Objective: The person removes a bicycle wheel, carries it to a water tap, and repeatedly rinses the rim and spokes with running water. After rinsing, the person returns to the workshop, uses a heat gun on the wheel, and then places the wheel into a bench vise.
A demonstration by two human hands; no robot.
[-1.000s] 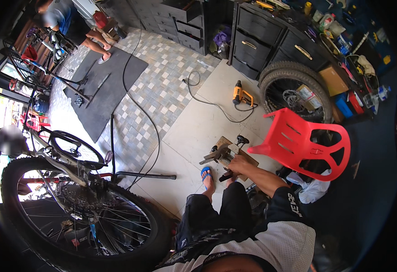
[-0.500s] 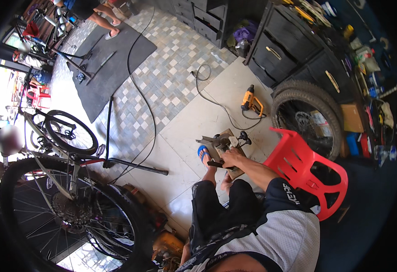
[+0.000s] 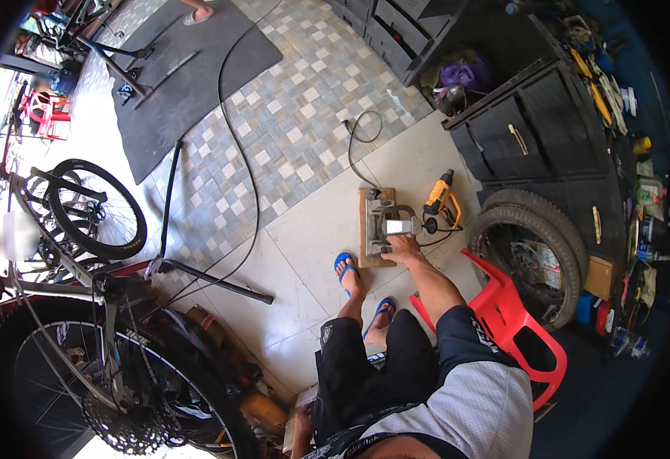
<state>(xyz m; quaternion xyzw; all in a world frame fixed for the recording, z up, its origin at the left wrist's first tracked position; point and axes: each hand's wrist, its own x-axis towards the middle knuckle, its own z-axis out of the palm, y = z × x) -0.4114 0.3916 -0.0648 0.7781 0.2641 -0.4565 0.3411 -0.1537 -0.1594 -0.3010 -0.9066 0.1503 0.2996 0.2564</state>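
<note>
My right hand reaches forward and down to a grey metal vise-like clamp on a wooden board. The fingers look curled onto the near side of the clamp; their tips are partly hidden. A pale, bright rectangular face shows just beyond the fingers, and a black knob sticks out to the right. The board lies on the floor ahead of my feet. My left hand hangs low by my left thigh, beside a pale box; its fingers are too hidden to read.
An orange-yellow heat gun with a cord lies right of the board. Two bicycle tyres lean against dark drawers. A red plastic chair stands at my right, a bicycle at my left. Another person's foot is far off.
The clamp and its board have moved forward from my feet and turned, and now lie on the floor. My right arm reaches farther out. The view has shifted too.
</note>
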